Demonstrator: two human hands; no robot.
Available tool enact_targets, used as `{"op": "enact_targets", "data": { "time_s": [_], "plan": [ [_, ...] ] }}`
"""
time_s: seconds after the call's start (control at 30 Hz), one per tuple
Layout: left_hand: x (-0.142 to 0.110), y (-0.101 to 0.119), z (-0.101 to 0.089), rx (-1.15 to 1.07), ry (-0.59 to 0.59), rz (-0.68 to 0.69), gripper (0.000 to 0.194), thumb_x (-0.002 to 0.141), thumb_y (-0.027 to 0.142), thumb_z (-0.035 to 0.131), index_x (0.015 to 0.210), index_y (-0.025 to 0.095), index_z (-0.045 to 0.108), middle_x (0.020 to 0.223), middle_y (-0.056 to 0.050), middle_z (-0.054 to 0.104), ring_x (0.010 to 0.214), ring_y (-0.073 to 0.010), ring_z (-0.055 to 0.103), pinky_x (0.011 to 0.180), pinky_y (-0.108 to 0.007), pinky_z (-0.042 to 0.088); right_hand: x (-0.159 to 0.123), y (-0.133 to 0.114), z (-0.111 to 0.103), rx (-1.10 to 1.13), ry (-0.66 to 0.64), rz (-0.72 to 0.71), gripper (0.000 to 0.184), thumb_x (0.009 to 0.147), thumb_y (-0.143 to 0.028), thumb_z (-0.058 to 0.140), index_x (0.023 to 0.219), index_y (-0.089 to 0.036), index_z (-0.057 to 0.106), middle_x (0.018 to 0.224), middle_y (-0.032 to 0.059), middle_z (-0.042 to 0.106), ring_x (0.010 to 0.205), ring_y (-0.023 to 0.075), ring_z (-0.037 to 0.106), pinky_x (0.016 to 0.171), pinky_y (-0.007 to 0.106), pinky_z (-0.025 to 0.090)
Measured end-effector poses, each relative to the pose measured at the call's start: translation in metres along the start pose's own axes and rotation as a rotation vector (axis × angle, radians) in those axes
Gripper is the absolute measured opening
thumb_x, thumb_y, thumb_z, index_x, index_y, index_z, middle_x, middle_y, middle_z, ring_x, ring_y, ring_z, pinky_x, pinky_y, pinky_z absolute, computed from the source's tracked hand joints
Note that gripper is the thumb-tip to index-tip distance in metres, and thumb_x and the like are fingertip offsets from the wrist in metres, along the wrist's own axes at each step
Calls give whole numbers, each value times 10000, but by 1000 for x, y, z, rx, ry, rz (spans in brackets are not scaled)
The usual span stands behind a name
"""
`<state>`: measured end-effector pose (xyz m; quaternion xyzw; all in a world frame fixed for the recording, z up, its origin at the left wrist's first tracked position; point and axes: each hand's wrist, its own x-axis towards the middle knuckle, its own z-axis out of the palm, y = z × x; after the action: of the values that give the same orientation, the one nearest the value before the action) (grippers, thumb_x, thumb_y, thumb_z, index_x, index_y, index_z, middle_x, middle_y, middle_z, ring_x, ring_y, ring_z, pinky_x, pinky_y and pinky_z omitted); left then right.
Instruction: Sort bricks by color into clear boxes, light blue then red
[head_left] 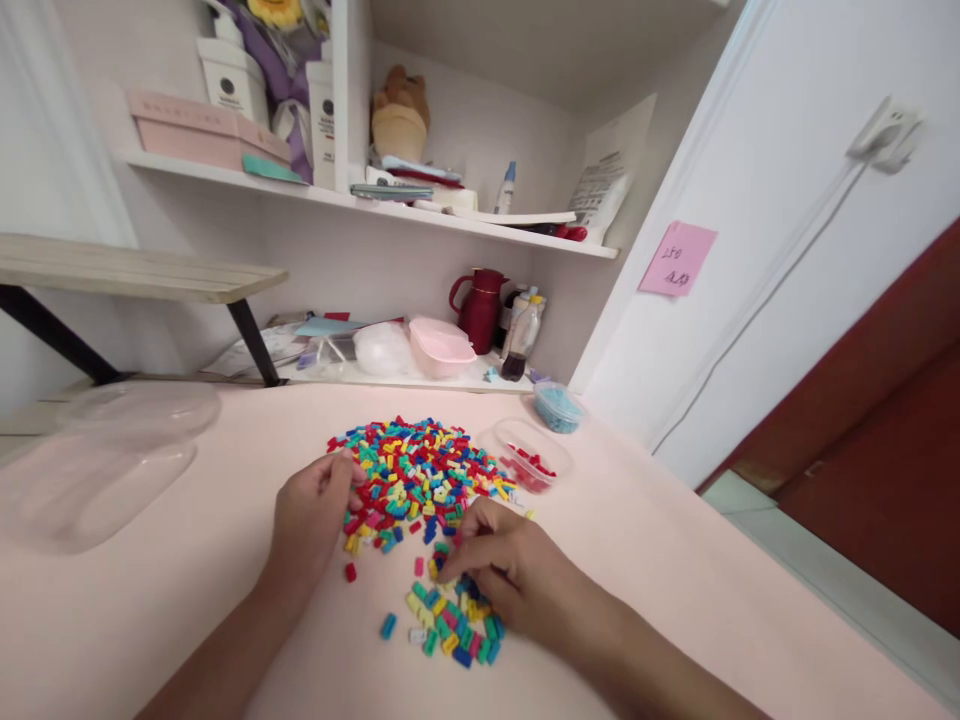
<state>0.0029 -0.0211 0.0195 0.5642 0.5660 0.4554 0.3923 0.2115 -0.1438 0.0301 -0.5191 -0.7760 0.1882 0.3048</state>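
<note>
A large pile of small coloured plastic bricks (420, 460) lies on the pale pink tabletop, in red, blue, yellow, green and white. At the pile's left edge is my left hand (315, 505), its fingers curled in; whatever they hold, if anything, is hidden. My right hand (514, 565) is bent over the near side, fingers curled down among the bricks, and what lies under the fingertips cannot be made out. Closer to me is a smaller cluster of bricks (454, 630), partly beneath the right hand. A single red brick (350, 572) and a blue brick (388, 626) lie apart.
Behind the pile's right side stands a clear tub (559, 455) with red bricks inside, and beyond it a tub of light blue pieces (557, 408). Clear plastic containers (142, 480) are at the left. A pink bowl (442, 347), a dark red jug (481, 310) and bottles stand at the back.
</note>
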Motion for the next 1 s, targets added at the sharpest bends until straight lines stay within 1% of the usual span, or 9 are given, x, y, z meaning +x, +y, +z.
{"op": "enact_targets", "data": {
  "time_s": [0.1,0.17,0.3,0.43,0.5,0.7,0.8,0.87,1.0],
  "plan": [
    [0,0,0,-1,-12,-4,299,776,453,514,730,195,659,478,22,592,527,-172,578,524,-245,424,1,3,-1,-51,35,60,445,812,-4,525,1048,-307,751,900,17,539,802,127,549,708,244,437],
    [0,0,0,-3,-19,-6,311,779,463,513,726,194,659,474,21,588,527,-173,579,523,-247,424,2,4,-2,-54,-2,77,448,798,5,533,1020,-310,762,902,18,534,807,130,550,698,242,437],
    [-1,1,0,13,-28,-6,319,786,471,507,715,197,655,470,21,591,517,-169,572,519,-246,421,2,5,-1,-7,-62,37,446,801,4,544,964,-342,774,924,13,534,841,127,554,723,232,445],
    [0,0,1,26,-43,10,330,795,480,500,702,202,652,473,21,595,517,-171,582,521,-250,427,4,6,4,17,16,68,312,887,-109,554,1025,-309,750,918,24,554,828,135,565,738,245,460],
    [0,-2,1,24,-47,20,331,795,480,501,704,202,655,468,23,592,508,-173,584,519,-256,431,5,7,5,-4,35,96,253,898,-144,563,1001,-282,749,889,27,564,803,140,571,731,254,462],
    [1,-7,2,20,-55,35,330,793,479,498,690,206,651,458,24,586,491,-175,580,514,-262,425,5,7,3,-127,43,129,233,912,-166,534,981,-265,734,882,30,597,787,149,581,722,262,450],
    [0,-7,2,26,-59,26,337,798,482,490,699,206,655,461,23,587,498,-178,586,516,-265,425,5,7,2,-182,66,181,200,921,-200,529,883,-237,721,857,27,609,751,148,577,683,260,432],
    [0,-5,2,33,-56,25,352,804,492,479,705,205,658,460,22,586,504,-181,593,524,-268,427,5,7,3,-171,93,196,184,920,-215,541,865,-231,716,868,26,622,741,145,581,673,258,430],
    [0,-3,3,30,-56,29,349,806,481,476,679,204,647,454,23,580,500,-176,591,533,-265,425,7,5,10,-91,128,141,126,896,-257,617,941,-255,735,928,30,663,801,151,613,716,254,452]
  ]
}}
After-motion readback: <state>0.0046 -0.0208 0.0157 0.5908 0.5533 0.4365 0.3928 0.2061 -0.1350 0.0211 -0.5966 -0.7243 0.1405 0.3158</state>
